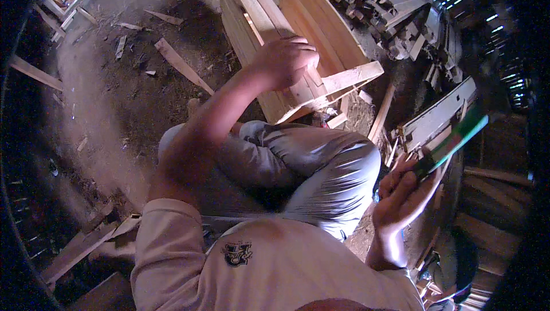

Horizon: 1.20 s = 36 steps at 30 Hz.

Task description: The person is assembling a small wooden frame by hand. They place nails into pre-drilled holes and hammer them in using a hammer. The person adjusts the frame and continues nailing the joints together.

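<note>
A pale wooden assembly of long boards point(329, 30) stands on the ground just in front of my crossed legs. My left hand point(285, 63) is closed over the near end of its long middle plank point(255, 2). A short crosspiece point(358, 76) joins the boards at the near end, right of that hand. Out to the right and raised, my right hand point(404, 193) is closed around a long, narrow green tool point(471, 133). The tool has a dark part by the fingers and is blurred, so I cannot make out its kind.
A heap of wood offcuts point(395, 19) lies at the back right. A pale board point(438, 113) leans beyond my right hand. Loose wood strips point(180, 65) are scattered over the dirt floor point(97, 116) on the left. More planks point(80, 248) lie at lower left.
</note>
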Motion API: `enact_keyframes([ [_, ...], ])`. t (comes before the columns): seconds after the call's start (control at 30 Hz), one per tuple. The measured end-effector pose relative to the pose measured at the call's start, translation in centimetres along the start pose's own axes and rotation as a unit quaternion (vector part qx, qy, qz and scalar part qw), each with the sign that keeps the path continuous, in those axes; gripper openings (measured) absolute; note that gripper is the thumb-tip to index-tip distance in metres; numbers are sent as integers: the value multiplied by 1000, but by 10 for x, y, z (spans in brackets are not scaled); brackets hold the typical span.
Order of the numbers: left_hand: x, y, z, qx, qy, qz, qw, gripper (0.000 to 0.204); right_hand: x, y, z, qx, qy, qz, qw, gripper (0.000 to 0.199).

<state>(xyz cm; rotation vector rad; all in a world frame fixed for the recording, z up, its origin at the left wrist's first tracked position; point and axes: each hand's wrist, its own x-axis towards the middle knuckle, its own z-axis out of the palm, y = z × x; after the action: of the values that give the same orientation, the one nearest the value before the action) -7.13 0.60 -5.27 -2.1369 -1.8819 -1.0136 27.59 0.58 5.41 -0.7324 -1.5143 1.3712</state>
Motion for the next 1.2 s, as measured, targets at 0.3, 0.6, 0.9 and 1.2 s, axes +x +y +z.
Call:
enact_keyframes([
  [0.3,-1,3,-1,46,15,-7,999,9,0,-1,-3,-139,10,22,990,31],
  [0.6,-2,-3,-5,101,33,4,994,16,16,-23,1,-366,-68,27,928,8],
  [0.9,38,-21,-7,131,-117,-93,980,42,-21,27,-25,-325,-192,142,915,13],
  [1.2,34,-39,7,121,-126,-117,978,39,14,-6,-20,-141,-92,-84,982,39],
])
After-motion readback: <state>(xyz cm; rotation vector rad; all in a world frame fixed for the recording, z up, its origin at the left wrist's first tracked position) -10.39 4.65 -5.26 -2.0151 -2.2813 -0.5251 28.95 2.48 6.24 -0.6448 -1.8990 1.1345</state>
